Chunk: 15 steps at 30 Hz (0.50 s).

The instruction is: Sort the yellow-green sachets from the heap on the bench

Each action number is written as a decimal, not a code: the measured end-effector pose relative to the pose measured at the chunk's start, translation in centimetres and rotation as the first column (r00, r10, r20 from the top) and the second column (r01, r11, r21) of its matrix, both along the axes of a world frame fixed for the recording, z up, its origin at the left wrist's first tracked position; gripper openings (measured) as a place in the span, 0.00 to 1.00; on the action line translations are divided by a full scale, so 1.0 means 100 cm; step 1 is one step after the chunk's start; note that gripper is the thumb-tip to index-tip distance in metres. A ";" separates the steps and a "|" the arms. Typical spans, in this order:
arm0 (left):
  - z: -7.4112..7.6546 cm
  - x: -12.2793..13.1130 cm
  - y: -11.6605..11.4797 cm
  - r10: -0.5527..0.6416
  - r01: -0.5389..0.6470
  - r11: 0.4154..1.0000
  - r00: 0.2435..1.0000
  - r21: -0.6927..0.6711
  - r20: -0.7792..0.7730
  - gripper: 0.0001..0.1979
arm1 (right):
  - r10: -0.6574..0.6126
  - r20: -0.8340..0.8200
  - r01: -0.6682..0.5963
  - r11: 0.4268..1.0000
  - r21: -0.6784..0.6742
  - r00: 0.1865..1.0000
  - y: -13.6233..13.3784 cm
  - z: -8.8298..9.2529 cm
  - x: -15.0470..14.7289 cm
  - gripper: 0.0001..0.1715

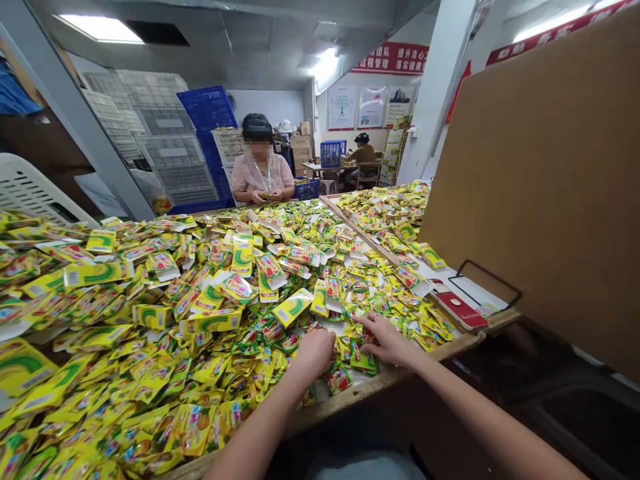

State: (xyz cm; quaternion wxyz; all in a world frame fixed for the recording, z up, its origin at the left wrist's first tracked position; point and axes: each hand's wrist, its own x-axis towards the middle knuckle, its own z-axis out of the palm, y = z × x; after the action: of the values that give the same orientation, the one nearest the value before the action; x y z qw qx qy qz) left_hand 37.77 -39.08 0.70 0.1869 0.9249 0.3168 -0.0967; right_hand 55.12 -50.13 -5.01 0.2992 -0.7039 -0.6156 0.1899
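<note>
Small yellow and green candy packets (200, 370) and open yellow cartons (295, 307) cover the table in a thick heap. My left hand (317, 350) rests among the packets near the front edge, its fingers curled down; what they hold, if anything, is hidden. Just to its right, my right hand (387, 340) reaches over green packets, with thumb and index finger apart and touching the pile. A green packet (363, 357) lies under and between the two hands.
A wooden strip (360, 230) divides the table. At the right are a red phone-like box (460, 310), a black wire stand and a large cardboard panel (530, 180). Across the table sits a person (263, 170); crates (170, 147) stand behind.
</note>
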 end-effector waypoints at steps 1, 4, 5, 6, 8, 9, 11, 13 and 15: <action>0.001 -0.004 0.003 0.014 -0.013 1.000 0.999 -0.018 0.049 0.06 | -0.007 -0.021 0.007 1.000 0.009 1.000 0.000 0.002 0.003 0.30; 0.004 -0.017 0.015 0.092 -0.074 0.994 0.964 -0.081 0.250 0.04 | -0.047 -0.108 0.054 0.997 0.061 0.993 0.002 0.010 0.013 0.19; 0.004 -0.021 0.020 0.134 -0.106 0.989 0.936 -0.104 0.327 0.04 | -0.073 -0.148 0.087 0.993 0.086 0.986 0.005 0.013 0.015 0.13; 0.004 -0.023 0.024 0.184 -0.144 0.981 0.897 -0.129 0.401 0.04 | -0.105 -0.193 0.129 0.985 0.112 0.975 0.008 0.015 0.018 0.10; 0.004 -0.024 0.032 0.296 -0.231 0.955 0.792 -0.187 0.533 0.04 | -0.176 -0.304 0.232 0.959 0.159 0.936 0.018 0.020 0.020 0.10; 0.003 -0.023 0.034 0.351 -0.272 0.936 0.730 -0.222 0.587 0.05 | -0.206 -0.367 0.285 0.942 0.175 0.907 0.025 0.023 0.019 0.13; 0.001 -0.019 0.038 0.442 -0.323 0.897 0.607 -0.303 0.661 0.06 | -0.240 -0.499 0.371 0.911 0.182 0.833 0.042 0.027 0.014 0.19; 0.001 -0.015 0.039 0.506 -0.333 0.862 0.506 -0.383 0.698 0.10 | -0.241 -0.622 0.414 0.898 0.148 0.745 0.060 0.032 0.007 0.24; 0.003 -0.012 0.040 0.550 -0.326 0.834 0.434 -0.444 0.714 0.14 | -0.223 -0.721 0.412 0.906 0.094 0.656 0.077 0.036 -0.001 0.28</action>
State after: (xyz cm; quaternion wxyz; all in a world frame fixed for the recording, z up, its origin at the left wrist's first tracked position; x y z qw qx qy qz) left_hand 36.56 -35.11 1.04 0.4401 0.7147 0.4089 0.3582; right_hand 55.03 -42.45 -1.37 0.6227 -0.6340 -0.3424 0.3051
